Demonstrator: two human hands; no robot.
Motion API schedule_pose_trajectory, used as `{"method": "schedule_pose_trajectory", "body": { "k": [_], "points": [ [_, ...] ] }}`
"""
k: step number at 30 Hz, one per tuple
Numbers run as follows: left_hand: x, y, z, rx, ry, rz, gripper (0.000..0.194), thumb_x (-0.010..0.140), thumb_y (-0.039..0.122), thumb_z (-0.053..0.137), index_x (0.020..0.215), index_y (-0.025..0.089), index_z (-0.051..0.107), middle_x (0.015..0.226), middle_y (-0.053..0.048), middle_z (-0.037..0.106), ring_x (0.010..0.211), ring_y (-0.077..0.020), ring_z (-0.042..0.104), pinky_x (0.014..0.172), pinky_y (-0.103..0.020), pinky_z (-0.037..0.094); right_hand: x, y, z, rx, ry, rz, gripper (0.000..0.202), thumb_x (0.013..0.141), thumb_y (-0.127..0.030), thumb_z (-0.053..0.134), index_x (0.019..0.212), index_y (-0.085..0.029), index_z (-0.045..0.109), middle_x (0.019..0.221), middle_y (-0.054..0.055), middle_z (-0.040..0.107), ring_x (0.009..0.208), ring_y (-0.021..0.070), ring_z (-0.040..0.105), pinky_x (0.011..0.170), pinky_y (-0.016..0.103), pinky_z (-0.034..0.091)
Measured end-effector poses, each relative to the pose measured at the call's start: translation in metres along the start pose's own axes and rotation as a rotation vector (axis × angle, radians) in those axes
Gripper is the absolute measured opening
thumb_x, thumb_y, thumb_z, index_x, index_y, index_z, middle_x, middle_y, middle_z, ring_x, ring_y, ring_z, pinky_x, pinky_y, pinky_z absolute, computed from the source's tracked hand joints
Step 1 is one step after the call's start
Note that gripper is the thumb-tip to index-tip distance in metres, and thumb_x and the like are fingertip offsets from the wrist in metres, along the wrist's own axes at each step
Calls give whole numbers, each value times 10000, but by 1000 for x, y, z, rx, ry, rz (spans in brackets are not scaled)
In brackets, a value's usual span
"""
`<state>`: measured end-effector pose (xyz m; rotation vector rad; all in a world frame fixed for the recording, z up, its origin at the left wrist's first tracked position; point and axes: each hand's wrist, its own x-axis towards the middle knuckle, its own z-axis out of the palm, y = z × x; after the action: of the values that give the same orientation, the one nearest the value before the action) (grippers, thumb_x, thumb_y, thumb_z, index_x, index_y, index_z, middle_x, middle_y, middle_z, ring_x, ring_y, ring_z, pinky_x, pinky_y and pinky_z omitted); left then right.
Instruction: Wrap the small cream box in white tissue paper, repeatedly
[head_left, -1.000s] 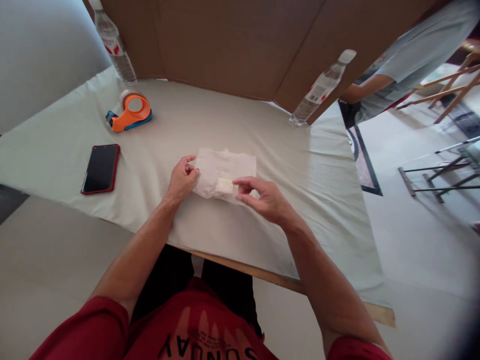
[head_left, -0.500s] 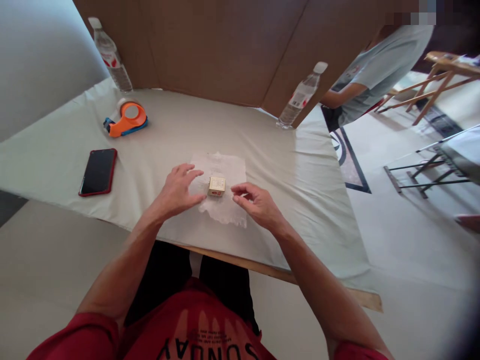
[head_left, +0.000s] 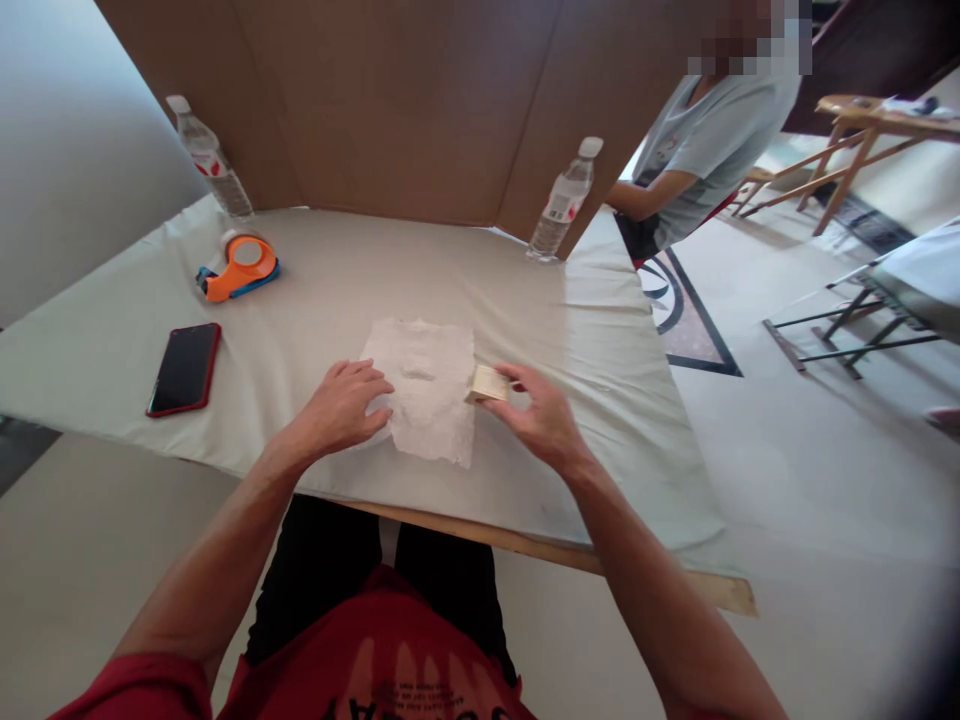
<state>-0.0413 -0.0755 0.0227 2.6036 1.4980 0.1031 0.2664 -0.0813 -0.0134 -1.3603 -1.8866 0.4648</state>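
Between the thumb and fingers of my right hand [head_left: 536, 412] is a small pale-gold printed box [head_left: 489, 384]. It is held at the right edge of a crinkled, see-through sheet that looks like bubble wrap [head_left: 431, 430], spread on the cloth-covered table. My left hand [head_left: 345, 408] rests at the sheet's left edge, its fingers apart and nothing in them. A small raised fold shows in the middle of the sheet.
Left on the table lie a phone in a red case [head_left: 184, 368] and an orange tape dispenser [head_left: 241, 268]. Water bottles stand at the back left [head_left: 210, 160] and back right [head_left: 562, 205], before a brown cardboard screen [head_left: 397, 110]. Beyond it sits a person [head_left: 720, 140].
My right hand has taken hold of the small box and moved it off the sheet's middle to the right. My left hand has lowered towards the sheet. The camera view has shifted slightly.
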Motion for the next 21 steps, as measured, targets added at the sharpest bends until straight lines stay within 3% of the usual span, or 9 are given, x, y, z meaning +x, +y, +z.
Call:
{"method": "schedule_pose_trajectory", "body": {
  "k": [2,4,7,10,15,21],
  "points": [
    [5,3,4,12,-41,14,321,886,305,567,1139,201,735,1252,-113,719,1340,-331,557,1154,-532,372,-21,24,-30,-56,82,85,447,838,-397,694,1240,-208,648,1231,126,720,1106,301,681,921,468,566],
    [4,1,12,15,-80,31,320,866,301,586,1132,200,734,1243,-117,719,1258,-327,615,1112,-521,423,-43,47,-51,-133,80,168,472,842,-400,668,1267,-196,636,1223,142,721,1101,317,684,915,488,565],
    [-4,-7,28,-25,-69,33,364,863,318,581,1184,198,703,1343,-133,660,1233,-317,629,1092,-504,463,-72,68,-65,-178,33,231,655,861,-435,644,1451,-193,497,1345,161,667,1161,320,671,959,497,547],
    [-12,-17,42,-77,6,16,403,857,372,584,1213,213,682,1381,-139,632,1262,-336,605,1082,-512,483,-93,73,-66,-266,83,262,770,890,-482,616,1553,-183,361,1462,183,584,1287,331,603,1026,505,508],
    [-16,-21,51,-94,54,7,433,840,412,536,1198,205,664,1363,-140,633,1256,-328,606,1108,-506,468,-136,72,-73,-652,63,408,512,977,-426,467,1392,-145,570,1500,212,545,1390,378,498,1092,581,414],
    [-15,-18,46,-50,35,-25,421,848,434,479,1165,219,656,1349,-146,642,1273,-320,604,1124,-463,454,-223,71,-103,-796,150,623,523,987,-456,429,1381,-142,570,1443,231,588,1323,389,540,995,596,468]
  ]
}}
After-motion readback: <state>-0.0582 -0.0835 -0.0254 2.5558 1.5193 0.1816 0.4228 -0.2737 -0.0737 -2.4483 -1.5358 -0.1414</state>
